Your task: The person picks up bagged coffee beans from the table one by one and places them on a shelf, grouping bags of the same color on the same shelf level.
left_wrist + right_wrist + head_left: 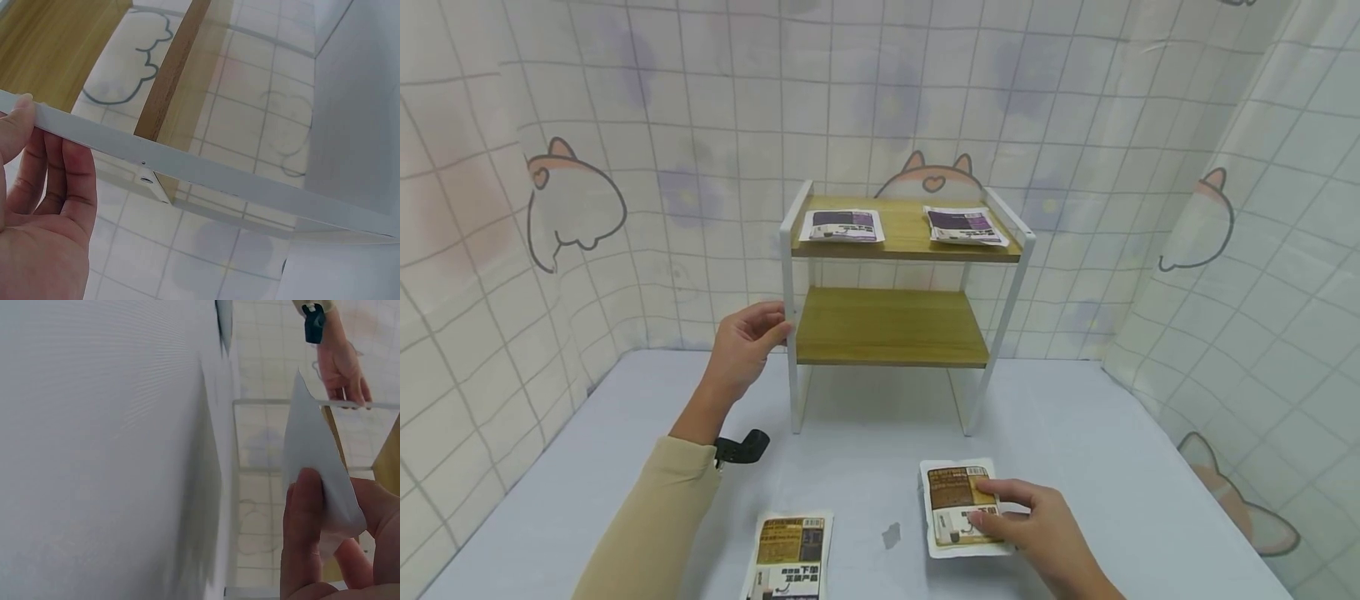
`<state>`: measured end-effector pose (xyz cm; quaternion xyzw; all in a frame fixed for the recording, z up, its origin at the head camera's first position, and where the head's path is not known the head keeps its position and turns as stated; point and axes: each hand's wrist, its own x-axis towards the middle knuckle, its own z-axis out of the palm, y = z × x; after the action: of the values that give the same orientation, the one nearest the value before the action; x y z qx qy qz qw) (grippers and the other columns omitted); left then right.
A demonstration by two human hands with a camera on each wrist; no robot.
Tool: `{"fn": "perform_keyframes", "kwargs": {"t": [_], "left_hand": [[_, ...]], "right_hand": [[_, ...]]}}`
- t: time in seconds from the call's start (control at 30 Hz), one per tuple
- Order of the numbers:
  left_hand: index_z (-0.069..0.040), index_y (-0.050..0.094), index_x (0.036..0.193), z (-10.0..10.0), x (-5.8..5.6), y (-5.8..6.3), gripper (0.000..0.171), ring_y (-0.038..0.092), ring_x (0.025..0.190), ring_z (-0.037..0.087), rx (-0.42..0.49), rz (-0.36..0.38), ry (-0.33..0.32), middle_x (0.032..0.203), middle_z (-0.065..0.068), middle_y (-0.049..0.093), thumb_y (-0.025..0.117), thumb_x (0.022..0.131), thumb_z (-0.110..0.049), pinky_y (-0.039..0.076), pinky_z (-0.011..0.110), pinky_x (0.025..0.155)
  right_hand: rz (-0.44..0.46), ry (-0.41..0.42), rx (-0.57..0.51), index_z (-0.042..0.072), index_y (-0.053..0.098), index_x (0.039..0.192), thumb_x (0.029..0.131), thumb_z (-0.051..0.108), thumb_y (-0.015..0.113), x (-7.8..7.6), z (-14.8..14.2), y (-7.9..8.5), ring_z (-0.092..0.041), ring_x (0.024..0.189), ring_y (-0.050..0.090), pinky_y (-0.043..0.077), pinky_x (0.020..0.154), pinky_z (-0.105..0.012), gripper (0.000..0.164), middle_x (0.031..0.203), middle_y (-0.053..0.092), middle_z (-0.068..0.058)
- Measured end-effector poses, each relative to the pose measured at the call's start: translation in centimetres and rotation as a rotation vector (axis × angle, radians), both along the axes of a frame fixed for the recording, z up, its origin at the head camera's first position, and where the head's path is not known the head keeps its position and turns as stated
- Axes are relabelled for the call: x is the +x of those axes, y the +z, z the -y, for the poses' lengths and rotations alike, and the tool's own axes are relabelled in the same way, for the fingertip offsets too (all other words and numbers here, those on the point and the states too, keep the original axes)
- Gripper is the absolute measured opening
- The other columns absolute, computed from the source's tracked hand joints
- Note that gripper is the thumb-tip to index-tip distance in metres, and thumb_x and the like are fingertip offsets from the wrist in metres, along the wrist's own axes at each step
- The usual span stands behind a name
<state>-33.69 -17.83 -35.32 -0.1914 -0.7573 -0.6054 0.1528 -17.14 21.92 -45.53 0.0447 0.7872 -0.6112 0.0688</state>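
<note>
A two-tier shelf (891, 329) with wooden boards and a white frame stands at the back of the table. My left hand (745, 346) pinches its left upright, thumb in front and fingers behind the white bar (206, 172) in the left wrist view. Near the front right, my right hand (1037, 521) grips a flat packet (951, 492) with a brown and yellow label by its right side. The right wrist view shows this packet (319, 456) held between thumb and fingers, tilted, with a shadow on the cloth beside it.
Another brown and yellow packet (790, 554) lies at the front of the table, left of my right hand. Purple-labelled packets lie on the top board, one at left (842, 227) and some at right (964, 227). A grey patch (891, 536) marks the white tablecloth (865, 475). Gridded curtains (722, 108) enclose the table.
</note>
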Motion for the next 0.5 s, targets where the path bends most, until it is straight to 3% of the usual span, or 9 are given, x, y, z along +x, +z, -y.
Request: {"fn": "perform_keyframes", "kwargs": {"t": [0.23,0.5], "left_hand": [[-0.006,0.067,0.130,0.0,-0.1,-0.1,0.040,0.069,0.099,0.012,-0.009,0.003,0.003,0.117,0.018,0.072,0.071,0.097,-0.028,0.057,0.020,0.089],[-0.004,0.066,0.130,0.0,0.0,0.0,0.040,0.069,0.098,0.012,-0.021,0.001,0.005,0.113,0.012,0.073,0.071,0.097,-0.027,0.056,0.018,0.088]], "right_hand": [[-0.025,0.031,-0.109,-0.001,0.062,0.137,0.079,0.013,0.088,-0.6,0.4,0.9,-0.023,0.100,0.074,0.063,0.079,-0.033,0.065,0.138,0.060,-0.022],[-0.069,0.004,-0.136,-0.001,0.063,0.136,0.078,0.010,0.089,-1.3,0.9,1.5,-0.023,0.099,0.074,0.063,0.080,-0.032,0.064,0.139,0.058,-0.023]]}}
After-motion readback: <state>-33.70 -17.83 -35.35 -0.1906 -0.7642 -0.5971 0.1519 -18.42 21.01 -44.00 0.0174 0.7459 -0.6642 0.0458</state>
